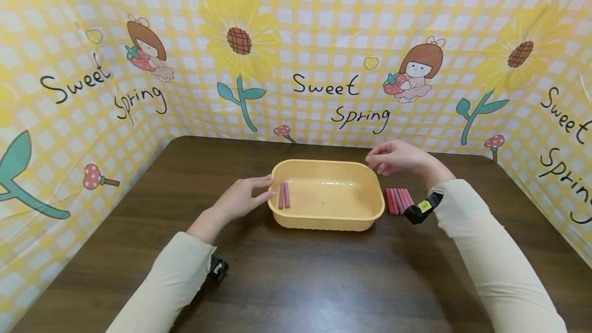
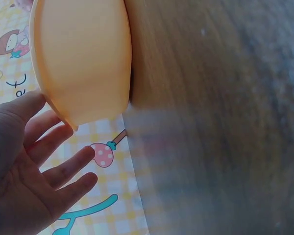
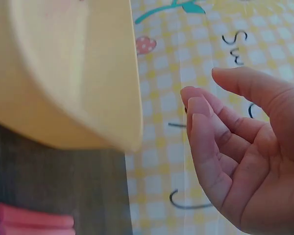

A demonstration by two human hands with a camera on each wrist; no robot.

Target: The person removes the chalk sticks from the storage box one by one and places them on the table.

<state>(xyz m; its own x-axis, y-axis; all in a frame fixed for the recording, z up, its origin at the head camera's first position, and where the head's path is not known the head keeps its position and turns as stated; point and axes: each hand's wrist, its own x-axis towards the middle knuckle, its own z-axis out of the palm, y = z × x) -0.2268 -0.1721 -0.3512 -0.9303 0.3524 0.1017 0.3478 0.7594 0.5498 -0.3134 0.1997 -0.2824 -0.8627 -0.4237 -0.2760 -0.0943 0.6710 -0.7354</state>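
A yellow plastic basin (image 1: pixel 326 224) sits on the dark wooden table. My left hand (image 1: pixel 241 197) is at its left end, thumb and fingertips touching the rim; the left wrist view shows the fingers spread and relaxed beside the basin wall (image 2: pixel 83 58). Inside the basin, near that end, two thin pinkish sticks (image 1: pixel 287 195) lie side by side. Beyond the basin's far right corner, my right hand (image 1: pixel 398 158) is raised with loosely bent fingers and nothing in them. A row of several pink and red sticks (image 1: pixel 394 201) lies on the table to the right of the basin.
The brown wooden table (image 1: pixel 296 281) stretches toward me in front of the basin. Behind and at both sides hangs a yellow checked cloth (image 1: pixel 314 30) printed with flowers and figures. A black wrist camera (image 1: pixel 420 211) partly overlaps the stick row in the head view.
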